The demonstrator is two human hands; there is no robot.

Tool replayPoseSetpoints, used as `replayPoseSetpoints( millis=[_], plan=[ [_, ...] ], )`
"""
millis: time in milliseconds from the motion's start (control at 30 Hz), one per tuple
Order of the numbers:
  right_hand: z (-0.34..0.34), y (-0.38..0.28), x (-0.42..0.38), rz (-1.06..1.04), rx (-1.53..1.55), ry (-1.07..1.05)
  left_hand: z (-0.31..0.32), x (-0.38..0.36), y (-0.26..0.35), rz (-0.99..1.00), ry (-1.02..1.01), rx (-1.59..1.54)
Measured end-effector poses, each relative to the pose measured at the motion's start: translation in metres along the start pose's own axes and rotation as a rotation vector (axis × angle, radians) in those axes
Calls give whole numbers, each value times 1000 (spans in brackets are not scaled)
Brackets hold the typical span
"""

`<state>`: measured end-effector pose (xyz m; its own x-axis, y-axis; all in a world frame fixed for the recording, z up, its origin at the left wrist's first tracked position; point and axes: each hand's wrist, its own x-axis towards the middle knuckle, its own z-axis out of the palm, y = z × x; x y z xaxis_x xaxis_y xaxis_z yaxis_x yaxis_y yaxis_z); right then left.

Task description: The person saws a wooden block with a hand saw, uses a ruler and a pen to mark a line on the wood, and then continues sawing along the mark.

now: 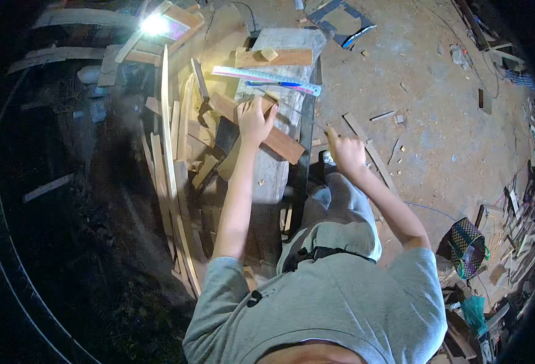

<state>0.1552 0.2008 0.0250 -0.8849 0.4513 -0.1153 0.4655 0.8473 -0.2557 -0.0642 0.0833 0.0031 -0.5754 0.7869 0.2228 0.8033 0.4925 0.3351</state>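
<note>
A reddish-brown wooden board (284, 144) lies slantwise across the pale, worn bench plank (273, 179). My left hand (254, 124) is closed on the board near its upper part, fingers pressed down at its edge. Off the bench's right side, my right hand (347, 153) makes a fist round the handle of a long, thin-bladed hand tool (314, 123). Its narrow blade points toward the board by my left fingers; I cannot make out its exact kind. Just beyond lie a blue pen (279, 84) and a pale ruler (231, 71).
Another board (291, 57) with a small wood block (269, 54) sits at the bench's far end. Long wood strips (169, 139) lean along the left. A bright lamp (154, 24) shines at upper left. A checkered bag (465, 246) stands among scraps on the right.
</note>
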Motion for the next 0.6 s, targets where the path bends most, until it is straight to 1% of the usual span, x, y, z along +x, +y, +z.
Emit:
replayPoseSetpoints(
  millis=[33, 67, 200, 300, 367, 400, 467, 567, 600],
  plan=[
    [-7, 0, 0, 13, -17, -17, 1, 0, 0, 4, 14, -2],
    [-7, 0, 0, 0, -22, 11, 1, 0, -1, 28, 31, -11],
    [-3, 1, 1, -1, -4, -1, 0, 1, 0, 33, 3, -11],
    [4, -3, 11, -2, 9, -27, -4, 2, 3, 69, 0, -75],
    [12, -13, 32, -54, 42, 55, -2, 2, 2, 38, -34, -76],
    [17, -22, 47, -52, 45, 49, -2, 2, 2, 35, -40, -77],
    [26, -38, 74, -48, 79, 111, -1, 3, 0, -4, -2, -58],
    [14, -34, 54, -11, 95, 42, 2, 3, -4, 21, 3, -42],
    [8, -30, 37, -15, 93, 42, 2, 3, -4, -6, -24, -44]
  ],
)
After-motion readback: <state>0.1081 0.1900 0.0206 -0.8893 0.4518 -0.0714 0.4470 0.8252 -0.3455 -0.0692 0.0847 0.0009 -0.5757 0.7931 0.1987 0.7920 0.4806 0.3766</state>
